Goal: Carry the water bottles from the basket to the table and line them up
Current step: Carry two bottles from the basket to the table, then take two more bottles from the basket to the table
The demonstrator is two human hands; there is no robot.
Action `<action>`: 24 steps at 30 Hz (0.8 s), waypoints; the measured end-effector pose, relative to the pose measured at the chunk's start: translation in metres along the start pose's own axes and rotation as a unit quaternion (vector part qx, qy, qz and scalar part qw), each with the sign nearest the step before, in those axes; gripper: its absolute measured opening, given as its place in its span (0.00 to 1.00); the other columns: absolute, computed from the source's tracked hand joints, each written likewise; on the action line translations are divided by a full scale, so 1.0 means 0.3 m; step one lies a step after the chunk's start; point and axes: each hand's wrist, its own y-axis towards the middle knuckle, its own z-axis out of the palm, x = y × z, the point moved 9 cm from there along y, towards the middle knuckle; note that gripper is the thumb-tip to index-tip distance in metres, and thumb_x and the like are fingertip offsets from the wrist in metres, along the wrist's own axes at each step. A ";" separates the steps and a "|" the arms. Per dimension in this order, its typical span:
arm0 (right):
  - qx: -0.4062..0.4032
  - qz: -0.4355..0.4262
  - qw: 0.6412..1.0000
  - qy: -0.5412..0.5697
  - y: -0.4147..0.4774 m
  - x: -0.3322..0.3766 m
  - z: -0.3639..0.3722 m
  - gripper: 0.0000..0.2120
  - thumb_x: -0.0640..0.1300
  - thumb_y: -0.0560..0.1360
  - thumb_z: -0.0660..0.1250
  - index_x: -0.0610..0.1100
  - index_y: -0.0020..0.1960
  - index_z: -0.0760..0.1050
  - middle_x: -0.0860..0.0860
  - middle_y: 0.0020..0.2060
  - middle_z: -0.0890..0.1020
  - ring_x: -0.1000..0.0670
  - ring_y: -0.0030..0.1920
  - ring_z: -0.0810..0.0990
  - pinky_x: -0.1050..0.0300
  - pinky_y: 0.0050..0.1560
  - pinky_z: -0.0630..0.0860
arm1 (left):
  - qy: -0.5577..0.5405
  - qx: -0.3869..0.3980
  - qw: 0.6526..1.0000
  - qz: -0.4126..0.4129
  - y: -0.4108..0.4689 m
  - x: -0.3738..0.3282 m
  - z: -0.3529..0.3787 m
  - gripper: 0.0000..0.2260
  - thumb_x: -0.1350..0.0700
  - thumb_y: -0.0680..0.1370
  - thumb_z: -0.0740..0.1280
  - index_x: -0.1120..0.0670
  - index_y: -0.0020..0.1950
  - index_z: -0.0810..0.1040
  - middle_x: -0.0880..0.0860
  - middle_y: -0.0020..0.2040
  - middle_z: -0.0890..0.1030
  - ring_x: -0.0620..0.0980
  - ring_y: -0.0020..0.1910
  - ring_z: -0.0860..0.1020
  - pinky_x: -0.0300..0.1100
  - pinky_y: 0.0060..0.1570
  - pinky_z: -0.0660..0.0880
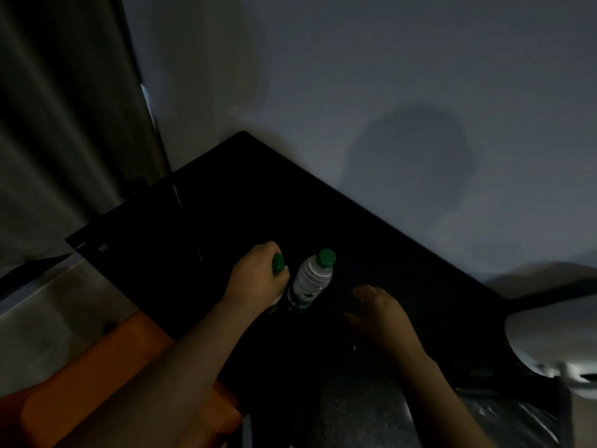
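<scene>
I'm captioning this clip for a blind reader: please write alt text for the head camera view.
A person's left hand grips a clear plastic water bottle with a green cap at a black table, close beside a second green-capped bottle standing upright. The right hand hovers open and empty to the right of it; an orange basket sits at lower left.

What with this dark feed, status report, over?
Left hand grips first bottle. Right hand open, empty. Second bottle upright on black table. No obstruction seen.
</scene>
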 end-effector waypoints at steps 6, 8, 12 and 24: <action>-0.006 0.081 0.997 -0.006 -0.137 -0.071 0.011 0.18 0.50 0.71 0.70 0.49 0.60 0.74 0.50 0.55 0.78 0.51 0.53 0.78 0.58 0.51 0.76 | 0.156 0.036 0.984 0.072 -0.052 -0.169 -0.011 0.21 0.51 0.74 0.70 0.56 0.64 0.70 0.54 0.63 0.72 0.54 0.63 0.71 0.46 0.61 0.71; -0.022 0.091 0.996 0.000 -0.197 -0.092 -0.007 0.17 0.52 0.71 0.70 0.49 0.58 0.75 0.51 0.53 0.78 0.52 0.51 0.78 0.59 0.50 0.76 | 0.154 0.043 0.981 0.112 -0.111 -0.243 0.008 0.17 0.51 0.73 0.69 0.54 0.60 0.72 0.53 0.60 0.73 0.53 0.61 0.72 0.46 0.60 0.72; -0.048 0.119 0.992 -0.002 -0.319 -0.149 -0.064 0.15 0.50 0.73 0.69 0.47 0.57 0.75 0.50 0.53 0.78 0.52 0.51 0.78 0.58 0.50 0.76 | 0.194 0.103 0.962 0.164 -0.216 -0.362 0.097 0.19 0.48 0.75 0.67 0.52 0.64 0.69 0.52 0.62 0.72 0.52 0.61 0.71 0.48 0.61 0.70; -0.175 0.262 0.946 0.078 -0.824 -0.448 -0.200 0.19 0.48 0.70 0.72 0.48 0.60 0.76 0.51 0.55 0.80 0.51 0.55 0.79 0.56 0.54 0.76 | 0.217 0.243 0.905 0.272 -0.504 -0.701 0.434 0.22 0.49 0.76 0.68 0.49 0.67 0.67 0.48 0.65 0.71 0.48 0.62 0.72 0.41 0.59 0.73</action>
